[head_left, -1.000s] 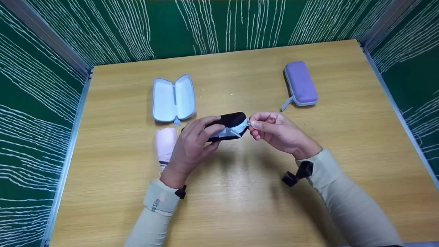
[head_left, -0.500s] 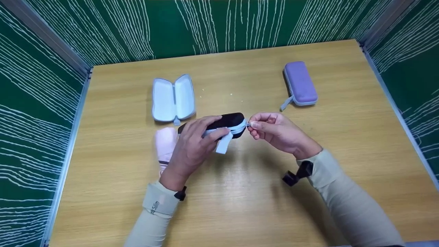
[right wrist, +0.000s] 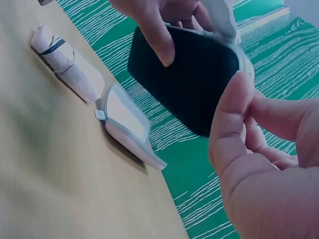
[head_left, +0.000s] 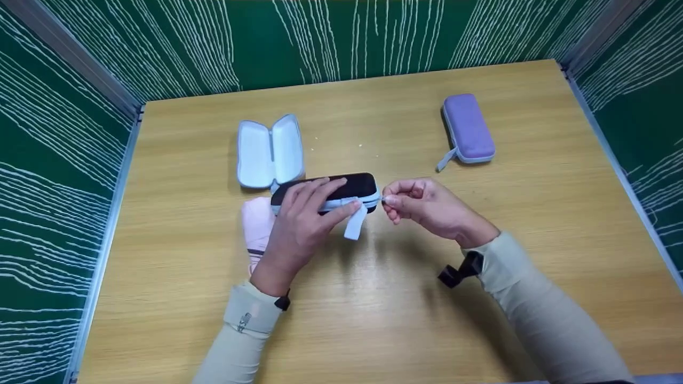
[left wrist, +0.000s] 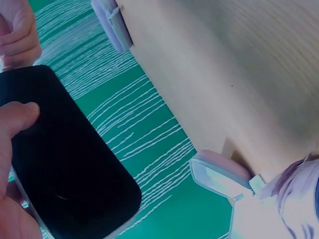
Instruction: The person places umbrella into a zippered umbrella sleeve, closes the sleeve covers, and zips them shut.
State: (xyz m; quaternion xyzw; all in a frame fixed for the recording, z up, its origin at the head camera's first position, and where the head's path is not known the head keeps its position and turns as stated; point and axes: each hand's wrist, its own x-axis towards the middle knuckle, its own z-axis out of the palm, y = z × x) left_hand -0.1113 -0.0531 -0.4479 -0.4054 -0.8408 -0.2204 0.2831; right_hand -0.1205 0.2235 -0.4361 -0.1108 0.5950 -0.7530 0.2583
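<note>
My left hand (head_left: 301, 224) grips a black zip case (head_left: 347, 186) from above, fingers over its top and thumb along the near side. The case has a light blue zip edge and a light blue strap (head_left: 356, 223) hanging from its near side. At its right end my right hand (head_left: 427, 208) pinches the small zip end between thumb and forefinger. In the left wrist view the black case (left wrist: 75, 159) shows its broad plain face under the left thumb (left wrist: 20, 117). The right wrist view shows the case (right wrist: 192, 74) held up between both hands.
An open light blue case (head_left: 255, 154) lies just behind the held case. A pale pink folded umbrella (head_left: 257, 221) lies partly under the left hand. At the back right rests a closed purple case (head_left: 468, 128) with a pull strap. Green walls border the wooden table (head_left: 176, 213).
The light blue strap has swung from lying across the black case to hanging down its near side. The case has shifted slightly left, and the right hand has moved a little left with it.
</note>
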